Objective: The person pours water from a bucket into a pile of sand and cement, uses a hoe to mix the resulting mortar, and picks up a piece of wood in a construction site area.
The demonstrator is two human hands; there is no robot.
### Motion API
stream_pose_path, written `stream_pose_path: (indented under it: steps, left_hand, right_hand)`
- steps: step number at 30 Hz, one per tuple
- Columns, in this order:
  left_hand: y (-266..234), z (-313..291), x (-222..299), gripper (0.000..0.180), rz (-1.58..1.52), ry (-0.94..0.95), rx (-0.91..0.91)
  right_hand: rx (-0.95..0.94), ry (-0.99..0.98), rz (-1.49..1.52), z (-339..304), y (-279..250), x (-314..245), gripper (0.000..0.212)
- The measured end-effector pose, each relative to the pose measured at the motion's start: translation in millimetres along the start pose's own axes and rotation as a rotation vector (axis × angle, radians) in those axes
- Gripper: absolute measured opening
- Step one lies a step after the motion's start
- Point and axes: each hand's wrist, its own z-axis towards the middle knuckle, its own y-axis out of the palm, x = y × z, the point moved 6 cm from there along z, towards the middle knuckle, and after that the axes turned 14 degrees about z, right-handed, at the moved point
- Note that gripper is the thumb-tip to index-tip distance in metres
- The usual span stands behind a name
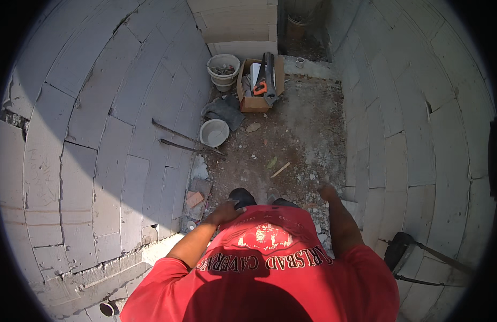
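My left hand (226, 212) lies beside the hem of my red shirt (264, 220), over my dark trouser leg. Its fingers look stretched out, with no tool in them. To the right, my right hand (328, 191) hangs low beside my body, above the rubble near the right wall. Its fingers are foreshortened, so their shape is unclear, and no object shows in it. Ahead of me on the floor stand a pale basin (214, 133) and a cardboard box (256, 105) holding a handsaw (261, 83) with an orange handle.
A white bucket (223, 80) with rubble stands beside the box, near a dark cloth (225, 111). Two dark bars (179, 145) lean by the left block wall (114, 96). A wood strip (280, 170) and a brick piece (194, 199) lie on the floor. Straps hang at right.
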Motion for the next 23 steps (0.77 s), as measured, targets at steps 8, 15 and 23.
stream_pose_path:
  steps: [8,15,23]
  left_hand:
    - [-123,144,12,0.074,-0.086,0.006,-0.008]
    - [-264,291,1,0.054,0.044,0.143,-0.134]
    - [-366,370,-3,0.055,0.006,0.240,-0.376]
  right_hand:
    - [0.448,0.046,0.618,182,-255,-70,0.041]
    - [0.217,0.117,0.518,231,-222,-75,0.048]
    - [-0.028,0.467,0.624,297,-217,56,0.055]
